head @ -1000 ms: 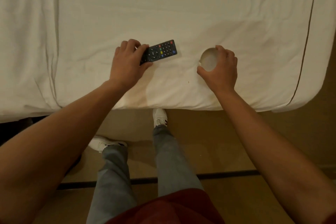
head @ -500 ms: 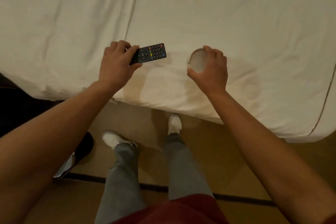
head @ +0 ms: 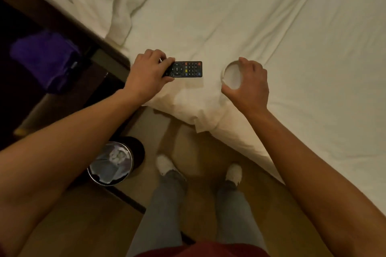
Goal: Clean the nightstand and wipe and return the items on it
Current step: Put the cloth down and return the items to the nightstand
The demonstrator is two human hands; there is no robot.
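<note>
- The near end of a black rectangular plastic remote control [head: 184, 69] is hidden under the fingers of the left hand [head: 147, 73], by which it is gripped; its far end, set with rows of small coloured buttons, is left showing.
- The right-hand part of a small round white shallow dish [head: 231, 76] is covered by the right hand [head: 249, 84], whose thumb and fingers are curled round its rim; whether it is ceramic or plastic cannot be told.
- Both items are held above the corner of a bed covered by a creased off-white cotton sheet [head: 250, 16]; whether either is touching the sheet cannot be made out.
- At the left edge, a dark wooden nightstand [head: 69, 87] is largely lost in shadow and cut off by the frame; a crumpled purple cloth [head: 45, 58] is seen lying there, blurred.
- A round metal waste bin [head: 110, 166] lined with a clear bag is seen on the tan floor, crumpled pale paper inside it.
- Grey trouser legs and white shoes [head: 164, 165] are seen below, the torso being cut off at the bottom edge.
</note>
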